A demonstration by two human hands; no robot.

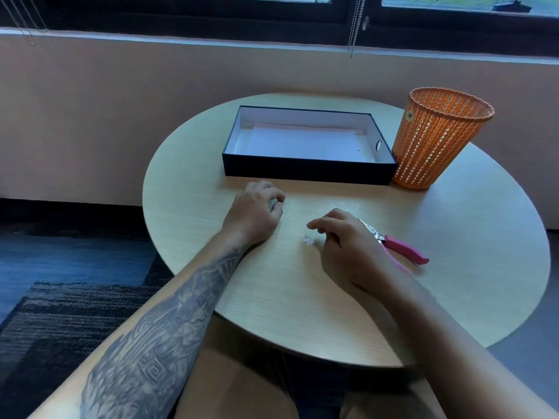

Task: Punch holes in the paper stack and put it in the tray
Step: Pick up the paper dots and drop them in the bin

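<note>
The white paper stack (305, 143) lies flat inside the black tray (308, 170) at the back of the round table. A hole punch with pink handles (402, 247) lies on the table just right of my right hand (348, 246). That hand hovers palm down, fingers loosely bent, over a small pile of white punched paper dots (308, 240); it holds nothing I can see. My left hand (257, 210) rests on the table in front of the tray with its fingers curled under, empty as far as I can tell.
An orange mesh wastebasket (438, 137) stands upright against the tray's right end. The light wooden table (469, 267) is round, with its edge close to my lap. A wall and window sill run behind it.
</note>
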